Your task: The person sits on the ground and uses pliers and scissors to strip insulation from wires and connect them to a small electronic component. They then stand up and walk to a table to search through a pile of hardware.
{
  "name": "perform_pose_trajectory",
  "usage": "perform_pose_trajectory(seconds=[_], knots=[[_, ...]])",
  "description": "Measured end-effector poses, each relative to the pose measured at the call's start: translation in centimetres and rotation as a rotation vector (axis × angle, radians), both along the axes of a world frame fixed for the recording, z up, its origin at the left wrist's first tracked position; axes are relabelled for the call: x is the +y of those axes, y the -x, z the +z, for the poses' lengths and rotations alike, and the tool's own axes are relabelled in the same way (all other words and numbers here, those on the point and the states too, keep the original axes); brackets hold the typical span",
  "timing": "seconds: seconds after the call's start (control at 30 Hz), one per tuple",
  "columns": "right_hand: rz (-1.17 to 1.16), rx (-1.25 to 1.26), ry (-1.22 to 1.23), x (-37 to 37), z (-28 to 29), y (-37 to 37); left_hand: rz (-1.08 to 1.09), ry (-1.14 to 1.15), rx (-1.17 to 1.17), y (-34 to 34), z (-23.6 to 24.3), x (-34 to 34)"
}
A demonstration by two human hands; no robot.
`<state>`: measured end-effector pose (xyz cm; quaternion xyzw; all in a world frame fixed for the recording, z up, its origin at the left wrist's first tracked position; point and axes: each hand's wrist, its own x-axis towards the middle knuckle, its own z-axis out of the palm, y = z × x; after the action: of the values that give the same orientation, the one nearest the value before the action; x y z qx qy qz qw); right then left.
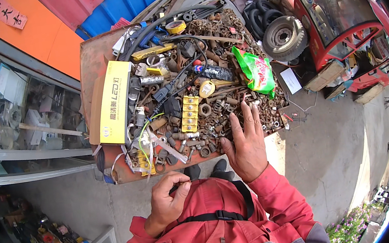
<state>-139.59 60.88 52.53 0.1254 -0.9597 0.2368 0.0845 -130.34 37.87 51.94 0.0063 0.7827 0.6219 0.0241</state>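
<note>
My right hand (248, 150) reaches over the near right part of a rusty table, its fingers stretched out on a heap of rusty nuts and bolts (221, 118). My left hand (169, 198) is held in front of my body, short of the table edge. Its fingers are curled in against the thumb, and whatever they pinch is too small to make out. Left of the right hand lie a yellow terminal strip (190, 113) with several screws and a large rusty nut (204, 111). Beyond the fingertips is a green plastic packet (255, 71).
A yellow cardboard box (116, 102) stands on the table's left side. Black cable (154, 23) and a yellow tape roll (175, 27) lie at the back. Glass cabinets (30, 108) flank the left. At right are a tyred wheel (284, 37) and a red vehicle cab (337, 9).
</note>
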Motion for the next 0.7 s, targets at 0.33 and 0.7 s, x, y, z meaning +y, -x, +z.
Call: perform_pose_trajectory(seconds=[0.33, 0.7], knots=[[0.151, 0.114, 0.173, 1.1, 0.5, -0.9, -0.04, -0.01, 0.005, 1.1, 0.0, 0.5], [-0.074, 0.031, -0.06, 0.1, -0.3, 0.7, -0.04, 0.007, 0.004, 0.9, -0.3, 0.7]])
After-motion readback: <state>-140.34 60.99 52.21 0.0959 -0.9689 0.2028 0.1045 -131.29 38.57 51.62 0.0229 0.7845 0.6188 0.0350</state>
